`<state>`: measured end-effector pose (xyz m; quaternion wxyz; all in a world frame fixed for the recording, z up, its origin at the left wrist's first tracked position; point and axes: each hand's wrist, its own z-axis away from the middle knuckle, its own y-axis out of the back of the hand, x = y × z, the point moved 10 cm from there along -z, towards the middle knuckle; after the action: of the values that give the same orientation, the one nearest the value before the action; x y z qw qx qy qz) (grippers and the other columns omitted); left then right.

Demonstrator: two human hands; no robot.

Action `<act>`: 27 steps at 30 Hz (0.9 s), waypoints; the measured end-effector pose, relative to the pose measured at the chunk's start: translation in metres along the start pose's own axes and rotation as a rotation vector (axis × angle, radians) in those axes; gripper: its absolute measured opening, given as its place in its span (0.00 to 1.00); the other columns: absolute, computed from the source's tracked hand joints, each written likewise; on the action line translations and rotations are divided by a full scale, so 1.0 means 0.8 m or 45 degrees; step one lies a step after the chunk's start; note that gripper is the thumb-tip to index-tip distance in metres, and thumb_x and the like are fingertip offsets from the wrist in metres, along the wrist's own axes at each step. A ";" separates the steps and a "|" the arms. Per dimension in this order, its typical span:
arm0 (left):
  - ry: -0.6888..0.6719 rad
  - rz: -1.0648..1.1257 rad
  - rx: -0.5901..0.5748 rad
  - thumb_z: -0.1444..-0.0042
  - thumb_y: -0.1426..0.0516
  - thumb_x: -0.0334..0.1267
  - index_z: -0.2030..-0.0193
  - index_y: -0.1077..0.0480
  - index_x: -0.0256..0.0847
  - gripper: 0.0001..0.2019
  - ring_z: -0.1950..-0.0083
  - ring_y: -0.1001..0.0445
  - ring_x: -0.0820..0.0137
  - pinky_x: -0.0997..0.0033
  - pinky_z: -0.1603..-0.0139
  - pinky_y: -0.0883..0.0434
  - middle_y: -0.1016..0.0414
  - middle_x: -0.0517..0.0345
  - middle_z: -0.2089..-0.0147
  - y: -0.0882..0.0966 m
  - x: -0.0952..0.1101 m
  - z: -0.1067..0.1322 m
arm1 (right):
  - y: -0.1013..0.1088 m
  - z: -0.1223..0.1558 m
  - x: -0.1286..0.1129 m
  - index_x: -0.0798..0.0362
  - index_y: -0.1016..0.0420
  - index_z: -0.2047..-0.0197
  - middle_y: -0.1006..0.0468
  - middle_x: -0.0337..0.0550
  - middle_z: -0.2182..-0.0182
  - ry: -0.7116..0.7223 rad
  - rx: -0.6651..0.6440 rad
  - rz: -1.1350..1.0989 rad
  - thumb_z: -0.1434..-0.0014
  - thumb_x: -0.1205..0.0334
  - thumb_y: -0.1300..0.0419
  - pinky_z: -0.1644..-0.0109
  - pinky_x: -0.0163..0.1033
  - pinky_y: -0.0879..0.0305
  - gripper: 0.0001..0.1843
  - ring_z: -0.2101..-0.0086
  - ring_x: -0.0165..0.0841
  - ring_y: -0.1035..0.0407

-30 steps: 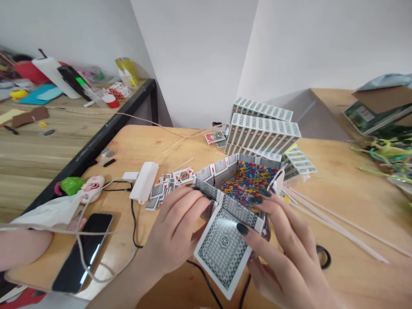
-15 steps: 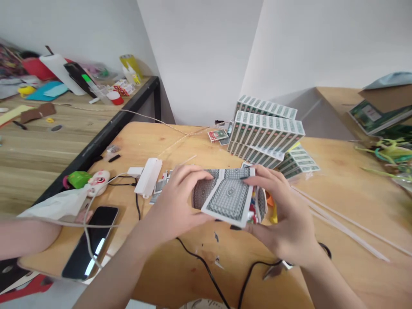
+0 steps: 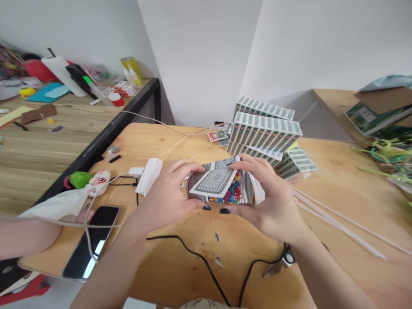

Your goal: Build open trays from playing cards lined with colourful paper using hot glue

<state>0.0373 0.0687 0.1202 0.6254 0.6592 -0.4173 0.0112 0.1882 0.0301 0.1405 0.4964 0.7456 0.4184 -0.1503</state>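
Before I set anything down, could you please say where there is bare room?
The table is largely bare right of the stacked card boxes, behind the white strips, and between those strips and the right forearm. The left end is crowded with a phone, pale cable and toy figure; mid-table, left hand and right hand hold a card-covered piece.

Forearms (image 3: pixel 112 259) angled inward; left grip (image 3: pixel 172 191), right grip (image 3: pixel 272 199) curled, thumbs (image 3: pixel 207 207) close.
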 end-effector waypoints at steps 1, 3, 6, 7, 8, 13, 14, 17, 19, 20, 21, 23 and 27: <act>0.001 -0.005 -0.007 0.58 0.35 0.35 0.51 0.34 0.45 0.25 0.48 0.30 0.60 0.55 0.48 0.31 0.30 0.54 0.48 -0.001 -0.003 0.001 | -0.001 -0.002 0.000 0.48 0.33 0.49 0.30 0.49 0.49 -0.006 -0.002 -0.021 0.55 0.56 0.32 0.44 0.55 0.41 0.29 0.46 0.47 0.39; -0.014 0.002 -0.021 0.56 0.35 0.38 0.48 0.36 0.46 0.27 0.45 0.32 0.59 0.54 0.46 0.32 0.32 0.53 0.46 -0.001 -0.005 0.001 | -0.004 -0.006 0.002 0.49 0.33 0.49 0.29 0.49 0.50 -0.027 -0.010 -0.062 0.56 0.56 0.32 0.44 0.54 0.40 0.30 0.47 0.46 0.38; -0.100 0.055 -0.031 0.59 0.33 0.46 0.43 0.39 0.47 0.35 0.41 0.36 0.58 0.52 0.43 0.34 0.35 0.51 0.43 0.001 0.005 -0.001 | -0.010 -0.012 0.003 0.49 0.33 0.49 0.29 0.48 0.52 -0.060 -0.022 -0.113 0.56 0.57 0.31 0.45 0.53 0.39 0.30 0.49 0.44 0.36; -0.129 0.070 -0.032 0.59 0.33 0.47 0.42 0.40 0.47 0.37 0.40 0.36 0.58 0.53 0.42 0.35 0.36 0.51 0.42 0.002 0.010 -0.003 | -0.012 -0.013 0.003 0.49 0.33 0.49 0.29 0.48 0.52 -0.072 -0.024 -0.134 0.56 0.57 0.31 0.45 0.53 0.39 0.30 0.49 0.44 0.35; -0.151 0.076 -0.029 0.59 0.33 0.47 0.42 0.40 0.47 0.36 0.40 0.37 0.58 0.53 0.42 0.35 0.36 0.51 0.42 0.004 0.015 -0.006 | -0.014 -0.014 0.005 0.49 0.33 0.49 0.29 0.47 0.52 -0.089 -0.025 -0.164 0.56 0.57 0.31 0.45 0.52 0.39 0.30 0.49 0.43 0.35; -0.199 0.097 0.008 0.54 0.36 0.37 0.46 0.33 0.45 0.26 0.46 0.31 0.64 0.61 0.44 0.32 0.31 0.54 0.47 0.009 0.026 -0.017 | -0.028 -0.014 0.028 0.50 0.33 0.50 0.27 0.48 0.52 -0.257 -0.004 -0.451 0.58 0.56 0.29 0.46 0.50 0.35 0.32 0.52 0.41 0.32; -0.209 0.107 0.016 0.54 0.36 0.37 0.46 0.32 0.45 0.25 0.47 0.30 0.65 0.62 0.45 0.31 0.30 0.54 0.48 0.009 0.025 -0.018 | -0.031 -0.014 0.033 0.50 0.33 0.50 0.27 0.48 0.52 -0.287 0.003 -0.511 0.58 0.57 0.29 0.47 0.50 0.34 0.31 0.53 0.40 0.30; -0.225 0.129 0.028 0.53 0.36 0.37 0.46 0.32 0.45 0.25 0.47 0.28 0.64 0.61 0.46 0.30 0.28 0.54 0.46 0.005 0.022 -0.018 | -0.038 -0.011 0.044 0.51 0.32 0.51 0.25 0.47 0.54 -0.341 0.026 -0.629 0.56 0.57 0.30 0.50 0.48 0.31 0.29 0.57 0.38 0.28; -0.234 0.146 0.030 0.52 0.36 0.38 0.46 0.33 0.45 0.25 0.45 0.29 0.63 0.60 0.44 0.31 0.27 0.54 0.45 0.000 0.020 -0.017 | -0.039 -0.010 0.048 0.51 0.32 0.51 0.25 0.46 0.54 -0.342 0.036 -0.645 0.56 0.57 0.30 0.51 0.47 0.30 0.29 0.57 0.37 0.28; -0.240 0.156 0.034 0.52 0.37 0.38 0.45 0.33 0.45 0.25 0.45 0.28 0.63 0.60 0.44 0.31 0.27 0.54 0.45 -0.002 0.020 -0.016 | -0.038 -0.009 0.049 0.50 0.32 0.51 0.25 0.46 0.54 -0.327 0.037 -0.634 0.57 0.56 0.30 0.51 0.46 0.30 0.29 0.57 0.37 0.28; -0.244 0.165 0.043 0.52 0.37 0.38 0.46 0.33 0.45 0.25 0.45 0.28 0.63 0.59 0.44 0.30 0.27 0.54 0.45 -0.003 0.020 -0.016 | -0.037 -0.009 0.050 0.50 0.33 0.51 0.25 0.46 0.54 -0.303 0.035 -0.609 0.56 0.56 0.30 0.50 0.46 0.30 0.29 0.56 0.37 0.28; -0.238 0.182 0.069 0.52 0.37 0.37 0.47 0.34 0.45 0.24 0.46 0.27 0.63 0.60 0.46 0.29 0.26 0.54 0.46 -0.004 0.021 -0.015 | -0.034 -0.008 0.050 0.49 0.32 0.51 0.25 0.45 0.53 -0.243 0.015 -0.535 0.56 0.55 0.30 0.49 0.46 0.30 0.29 0.54 0.37 0.28; -0.150 0.229 0.061 0.55 0.36 0.36 0.49 0.37 0.46 0.25 0.50 0.24 0.63 0.61 0.50 0.28 0.23 0.56 0.51 -0.010 0.022 -0.014 | -0.034 -0.003 0.052 0.50 0.32 0.51 0.25 0.46 0.55 -0.184 -0.079 -0.446 0.55 0.53 0.31 0.49 0.45 0.30 0.28 0.54 0.37 0.28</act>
<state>0.0587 0.0680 0.1258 0.5805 0.6334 -0.5103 0.0385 0.1914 0.0563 0.0983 0.5142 0.6329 0.5095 -0.2746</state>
